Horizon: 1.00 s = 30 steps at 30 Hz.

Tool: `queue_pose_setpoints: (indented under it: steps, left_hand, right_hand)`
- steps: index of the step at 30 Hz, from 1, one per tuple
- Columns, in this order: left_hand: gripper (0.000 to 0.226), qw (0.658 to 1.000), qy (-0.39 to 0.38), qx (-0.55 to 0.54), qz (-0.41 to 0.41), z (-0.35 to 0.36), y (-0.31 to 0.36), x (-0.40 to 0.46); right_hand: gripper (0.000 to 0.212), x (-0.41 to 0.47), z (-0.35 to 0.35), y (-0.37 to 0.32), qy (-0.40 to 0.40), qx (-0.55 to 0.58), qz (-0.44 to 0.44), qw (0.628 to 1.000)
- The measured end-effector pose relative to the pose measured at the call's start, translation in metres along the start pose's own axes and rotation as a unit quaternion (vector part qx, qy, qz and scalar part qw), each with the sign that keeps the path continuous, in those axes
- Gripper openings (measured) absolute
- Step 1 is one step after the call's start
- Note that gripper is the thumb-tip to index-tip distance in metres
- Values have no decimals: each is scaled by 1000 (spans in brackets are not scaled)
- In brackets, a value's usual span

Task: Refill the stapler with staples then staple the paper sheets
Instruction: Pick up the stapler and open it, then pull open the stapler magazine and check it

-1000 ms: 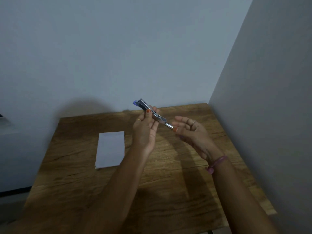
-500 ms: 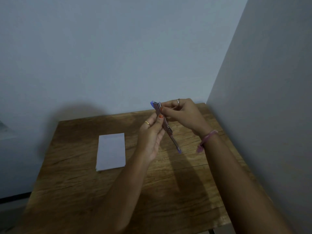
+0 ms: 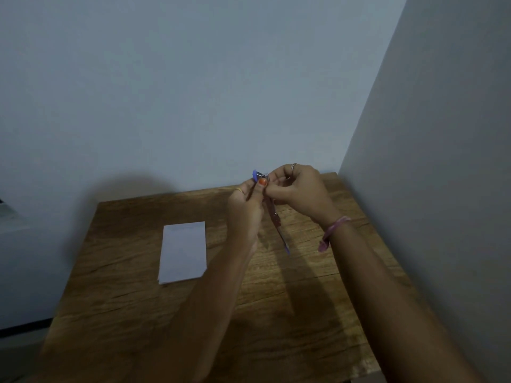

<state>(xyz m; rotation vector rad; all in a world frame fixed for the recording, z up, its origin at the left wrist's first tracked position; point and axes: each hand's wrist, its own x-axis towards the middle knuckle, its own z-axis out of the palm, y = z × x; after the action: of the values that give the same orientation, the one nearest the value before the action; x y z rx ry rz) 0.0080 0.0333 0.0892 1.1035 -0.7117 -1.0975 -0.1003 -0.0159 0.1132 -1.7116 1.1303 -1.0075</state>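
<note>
Single head view, angled forward-down over table [image 3: 138,313], corner walls behind; edges seemingly blurred.

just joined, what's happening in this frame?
A person holds a small blue and metal stapler in the air above a wooden table. The left hand grips it from the side, and the right hand pinches at its upper end, seemingly working on the refill; any staples are too small to make out. The paper sheets lie flat on the table to the left, untouched, so stapling has not begun.
</note>
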Motion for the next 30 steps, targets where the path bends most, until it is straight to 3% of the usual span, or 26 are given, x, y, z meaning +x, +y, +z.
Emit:
queue_pose_setpoints:
  steps: [5, 7, 9, 10, 14, 19, 23, 25, 30]
  left_hand:
    - [16, 999, 34, 6, 14, 9, -10, 4]
    - [18, 997, 70, -15, 12, 8, -12, 7]
    - [19, 993, 92, -77, 0, 5, -11, 12]
    - [18, 990, 89, -107, -5, 3, -10, 13]
    - [14, 973, 58, -223, -9, -3, -9, 9]
    - [18, 962, 26, -270, -31, -10, -22, -16]
    - [41, 930, 8, -345, -125, -23, -39, -29]
    - [43, 922, -18, -330, -202, -28, -44, -32]
    - [43, 869, -157, -316, -347, -29, -48, -37]
  right_hand:
    - [11, -5, 7, 9, 43, 14, -20, 999]
    - [19, -7, 7, 15, 78, 68, -9, 995]
    - [9, -7, 5, 26, 118, 154, 20, 981]
    - [2, -8, 3, 31, 129, 205, 34, 970]
    - [10, -12, -6, 51, 127, 346, 78, 926]
    - [16, -15, -18, 64, 101, 400, 107, 905]
    - [17, -19, -27, 66, 50, 413, 115, 902]
    - [22, -22, -30, 67, 14, 421, 121, 899]
    - [13, -29, -26, 65, -66, 401, 134, 904]
